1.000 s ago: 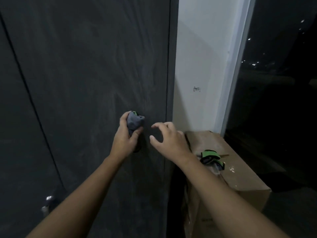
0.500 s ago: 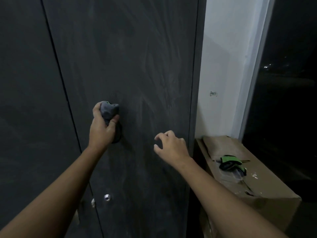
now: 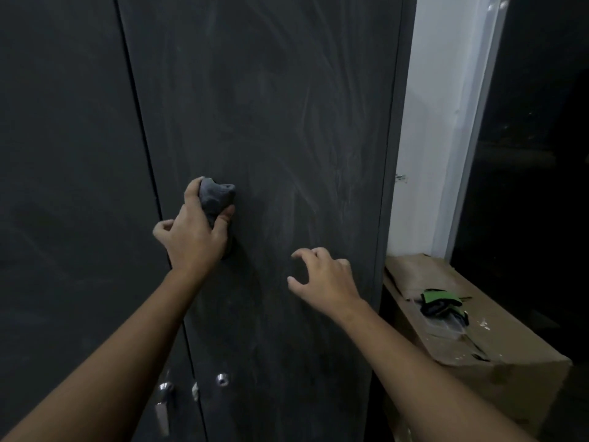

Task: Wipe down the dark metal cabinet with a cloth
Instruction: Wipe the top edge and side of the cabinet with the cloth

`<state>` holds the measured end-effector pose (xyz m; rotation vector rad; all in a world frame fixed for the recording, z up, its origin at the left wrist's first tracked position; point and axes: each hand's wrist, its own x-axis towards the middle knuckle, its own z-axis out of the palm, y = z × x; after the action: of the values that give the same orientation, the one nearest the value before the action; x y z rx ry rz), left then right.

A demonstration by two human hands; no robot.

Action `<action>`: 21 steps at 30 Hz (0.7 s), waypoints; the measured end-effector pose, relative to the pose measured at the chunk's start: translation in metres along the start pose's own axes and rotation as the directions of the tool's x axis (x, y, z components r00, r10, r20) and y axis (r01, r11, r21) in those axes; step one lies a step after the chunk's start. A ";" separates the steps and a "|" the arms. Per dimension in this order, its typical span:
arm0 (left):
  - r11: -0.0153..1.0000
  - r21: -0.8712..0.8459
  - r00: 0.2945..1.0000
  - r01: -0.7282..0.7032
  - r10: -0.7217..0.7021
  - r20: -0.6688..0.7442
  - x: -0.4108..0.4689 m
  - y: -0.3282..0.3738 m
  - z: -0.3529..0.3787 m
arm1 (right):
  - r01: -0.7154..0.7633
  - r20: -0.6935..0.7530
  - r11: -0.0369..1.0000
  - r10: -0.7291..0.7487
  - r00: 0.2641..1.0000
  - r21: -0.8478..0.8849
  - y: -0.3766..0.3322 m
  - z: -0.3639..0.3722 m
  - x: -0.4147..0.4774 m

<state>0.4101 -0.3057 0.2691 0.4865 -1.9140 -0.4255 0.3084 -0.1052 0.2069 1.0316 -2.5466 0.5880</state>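
Left hand (image 3: 194, 237) grips the bunched grey cloth (image 3: 215, 197) and has dragged it left across the dark metal cabinet (image 3: 287, 106), so it now presses just right of the door seam (image 3: 140, 122). Right hand (image 3: 325, 279) is loosely curled and empty, further right of the seam and lower. This stroke looks nearly spent; streaks remain.

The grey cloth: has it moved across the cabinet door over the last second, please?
Yes. The grey cloth, gripped by the left hand, has moved left, from near the door's right edge to beside the seam between the two doors.
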 end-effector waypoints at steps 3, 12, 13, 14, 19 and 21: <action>0.993 0.117 0.999 -0.018 0.021 -0.024 0.021 0.001 -0.004 | 0.015 -0.090 0.999 -0.020 0.996 -0.046 -0.016 -0.001 0.007; 0.962 0.123 0.970 -0.242 0.243 0.010 0.088 0.003 -0.013 | 0.010 -0.391 0.996 -0.045 0.919 -0.090 -0.053 -0.020 0.037; 0.946 0.148 0.957 -0.288 0.290 0.007 0.095 0.004 -0.014 | 0.011 -0.404 0.996 -0.047 0.914 -0.091 -0.055 -0.023 0.041; 0.932 0.166 0.946 -0.321 0.325 0.006 0.101 0.006 -0.014 | 0.016 -0.405 0.996 -0.052 0.913 -0.092 -0.056 -0.026 0.045; 0.918 0.108 0.920 -0.381 0.388 -0.050 0.131 0.028 -0.016 | 0.059 -0.347 0.997 -0.075 0.935 -0.057 -0.052 -0.049 0.068; 0.917 0.076 0.910 -0.393 0.399 -0.110 0.143 0.040 -0.017 | 0.084 -0.346 0.996 -0.094 0.934 -0.042 -0.046 -0.059 0.078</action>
<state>0.3705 -0.3466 0.4075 0.1431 -1.8483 -0.0762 0.2961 -0.1516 0.3039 0.9341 -2.1819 0.6456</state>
